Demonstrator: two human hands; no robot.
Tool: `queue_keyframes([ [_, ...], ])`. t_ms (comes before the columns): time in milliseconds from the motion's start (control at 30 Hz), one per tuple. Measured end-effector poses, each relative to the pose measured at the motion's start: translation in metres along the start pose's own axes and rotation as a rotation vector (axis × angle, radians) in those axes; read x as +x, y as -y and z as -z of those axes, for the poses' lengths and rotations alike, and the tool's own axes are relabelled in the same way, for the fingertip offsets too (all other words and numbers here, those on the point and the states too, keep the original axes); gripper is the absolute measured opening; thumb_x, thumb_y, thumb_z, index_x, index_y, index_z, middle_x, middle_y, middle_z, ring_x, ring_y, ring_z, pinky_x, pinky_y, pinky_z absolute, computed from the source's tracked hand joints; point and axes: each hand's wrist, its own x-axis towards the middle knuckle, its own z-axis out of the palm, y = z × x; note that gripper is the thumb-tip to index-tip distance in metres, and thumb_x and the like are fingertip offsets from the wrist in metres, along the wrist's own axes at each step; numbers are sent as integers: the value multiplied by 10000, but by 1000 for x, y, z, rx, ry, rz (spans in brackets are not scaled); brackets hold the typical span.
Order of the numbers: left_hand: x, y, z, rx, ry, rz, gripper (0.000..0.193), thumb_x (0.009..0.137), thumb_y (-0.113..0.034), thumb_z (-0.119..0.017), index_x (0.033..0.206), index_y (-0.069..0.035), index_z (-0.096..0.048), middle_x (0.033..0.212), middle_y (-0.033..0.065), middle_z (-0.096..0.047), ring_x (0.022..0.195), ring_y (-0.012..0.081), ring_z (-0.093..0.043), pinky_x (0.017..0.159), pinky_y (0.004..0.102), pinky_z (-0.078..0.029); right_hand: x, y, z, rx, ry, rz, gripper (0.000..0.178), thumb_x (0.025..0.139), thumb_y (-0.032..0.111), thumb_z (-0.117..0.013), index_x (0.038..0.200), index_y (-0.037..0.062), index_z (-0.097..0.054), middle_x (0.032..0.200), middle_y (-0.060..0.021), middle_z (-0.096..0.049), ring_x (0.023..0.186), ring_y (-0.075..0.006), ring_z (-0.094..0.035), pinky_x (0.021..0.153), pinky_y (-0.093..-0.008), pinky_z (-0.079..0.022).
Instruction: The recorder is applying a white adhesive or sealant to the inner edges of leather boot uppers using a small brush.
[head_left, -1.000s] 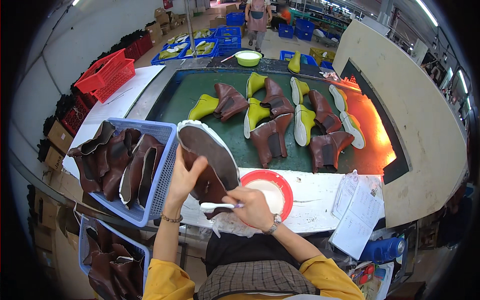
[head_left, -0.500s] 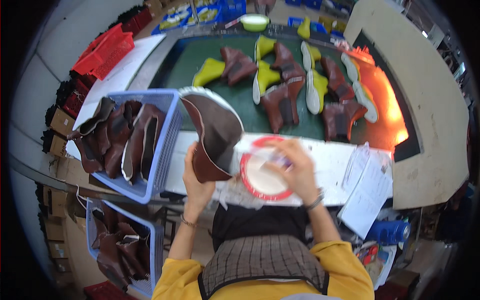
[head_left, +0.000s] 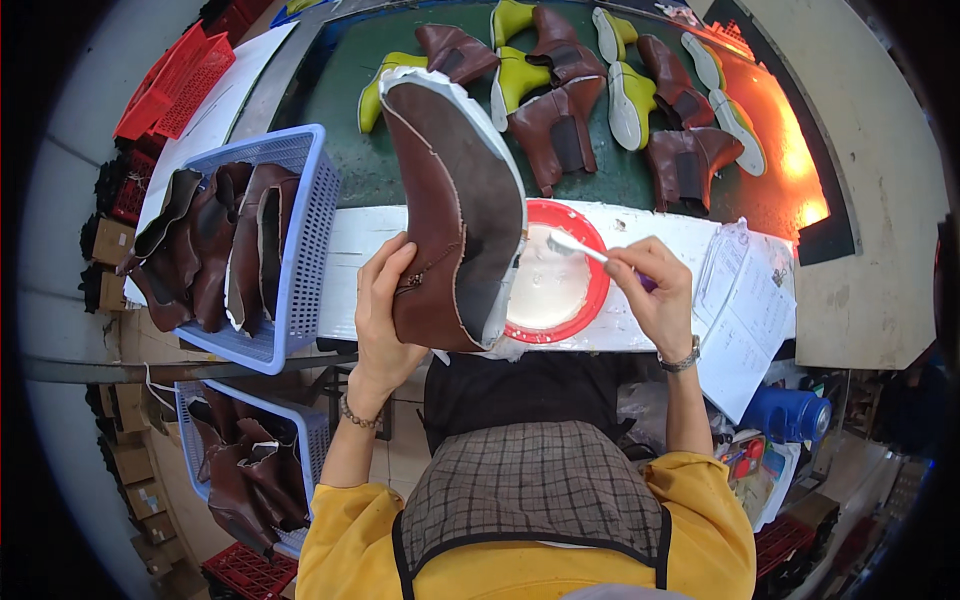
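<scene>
Boot (head_left: 455, 215) tilts near-upright over the worktop's (head_left: 645, 222) near edge, left of the red bowl (head_left: 600, 287), its dark face toward me, I'd judge so the pale edge lies open to the brush (head_left: 583, 249). From here I see the left hand (head_left: 380, 312) curled around the brown side, grasping it; its thumb I cannot make out. The right hand (head_left: 657, 292) pinches the brush handle, with the bristle end over the white paste (head_left: 545, 292). The bowl probably sits between both hands to shorten the reach.
</scene>
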Motion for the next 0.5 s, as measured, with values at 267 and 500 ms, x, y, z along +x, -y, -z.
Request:
queue_keyframes([
  [267, -2, -5, 2, -120, 149, -127, 827, 777, -16, -870, 1478, -63, -433, 1460, 261, -512, 1323, 382, -558, 1071, 435, -486, 47, 7, 6, 63, -178, 242, 153, 879, 34, -788, 1029, 2, -785, 867, -65, -668, 709, -108, -599, 588, -243, -442],
  [500, 15, -8, -21, -247, -141, -42, 785, 779, -41, -868, 1452, -71, -464, 1454, 255, -530, 1282, 395, -579, 1057, 440, -491, 27, 11, -3, 129, -192, 342, 221, 815, 2, -845, 1030, 5, -795, 938, -48, -654, 763, -93, -623, 627, -213, -494],
])
